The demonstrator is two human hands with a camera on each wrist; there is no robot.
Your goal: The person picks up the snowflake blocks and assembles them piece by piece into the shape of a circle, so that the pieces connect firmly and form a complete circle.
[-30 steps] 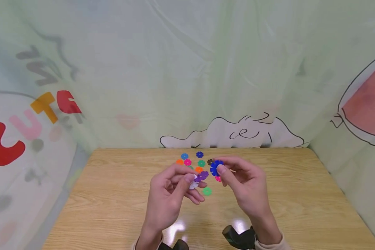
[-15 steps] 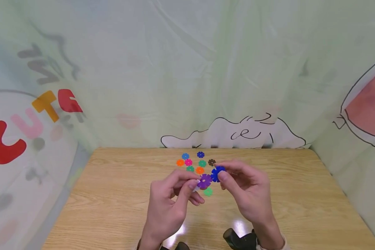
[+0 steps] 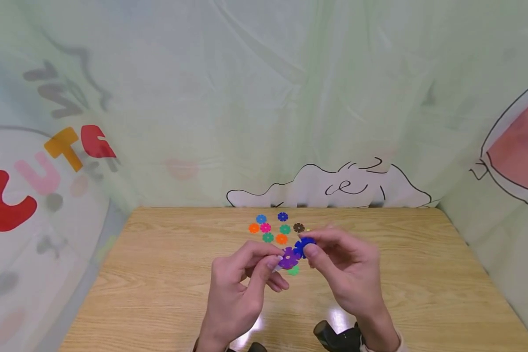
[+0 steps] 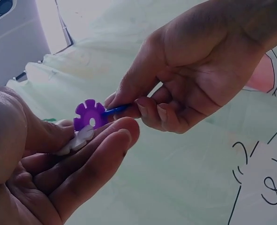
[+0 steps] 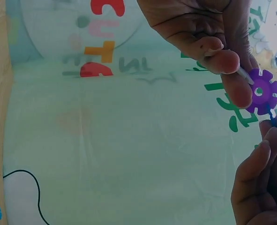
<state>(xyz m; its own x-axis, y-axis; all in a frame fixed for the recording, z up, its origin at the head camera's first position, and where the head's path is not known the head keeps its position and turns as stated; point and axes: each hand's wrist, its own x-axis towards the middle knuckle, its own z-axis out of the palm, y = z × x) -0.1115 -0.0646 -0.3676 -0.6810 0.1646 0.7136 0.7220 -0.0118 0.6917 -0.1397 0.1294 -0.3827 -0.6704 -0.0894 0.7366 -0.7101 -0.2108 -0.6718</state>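
Note:
My left hand (image 3: 237, 291) pinches a white notched disc (image 4: 79, 140) between thumb and fingers. A purple notched disc (image 3: 289, 258) is joined to the white one at an angle, its round centre hole showing in both wrist views. With thumb and forefinger my right hand (image 3: 354, 274) pinches a blue notched disc (image 3: 304, 247). The blue disc's edge meets the purple disc's rim, turned nearly edge-on in the left wrist view. Whether its notch is seated cannot be told. Both hands are held above the wooden table (image 3: 167, 283); fingers cover much of the white disc.
Several loose notched discs lie beyond the hands, among them an orange disc (image 3: 254, 228), a pink disc (image 3: 266, 228), a brown disc (image 3: 298, 228) and a dark blue disc (image 3: 282, 216). A light green disc (image 3: 294, 270) is partly hidden below the purple one. A printed curtain (image 3: 264, 98) stands behind the table.
My hands have brought the discs together: the blue disc, apart from the purple one a second ago, now touches its rim. The purple disc has turned to face the head camera.

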